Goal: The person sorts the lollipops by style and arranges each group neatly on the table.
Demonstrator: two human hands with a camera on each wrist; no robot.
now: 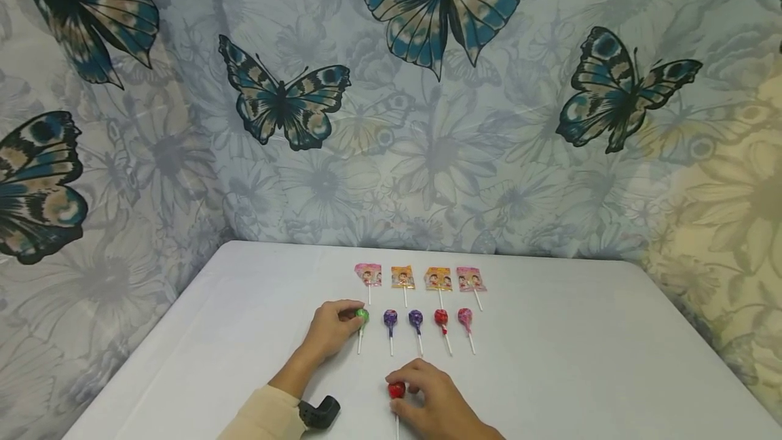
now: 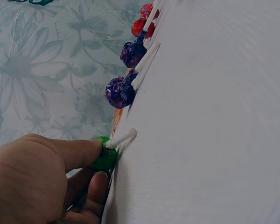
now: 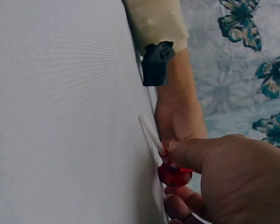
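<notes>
At the left end of a row of round lollipops, my left hand (image 1: 332,326) pinches a green lollipop (image 1: 363,316) by its head between thumb and fingers. In the left wrist view the green lollipop's white stick (image 2: 122,138) points away over the table. Closer to me, my right hand (image 1: 441,398) grips a red lollipop (image 1: 396,390) by its head, low over the tabletop. The right wrist view shows my right thumb at the neck of that red lollipop (image 3: 175,175). To the green one's right lie two purple lollipops (image 1: 390,318), another red lollipop (image 1: 441,318) and a pink lollipop (image 1: 466,318).
Behind that row, several flat-wrapped lollipops in pink (image 1: 368,274) and orange wrappers (image 1: 402,277) lie on the white table (image 1: 580,352). A black device (image 1: 320,413) sits at my left wrist by the beige sleeve (image 1: 265,416). A butterfly-print curtain (image 1: 440,155) stands behind.
</notes>
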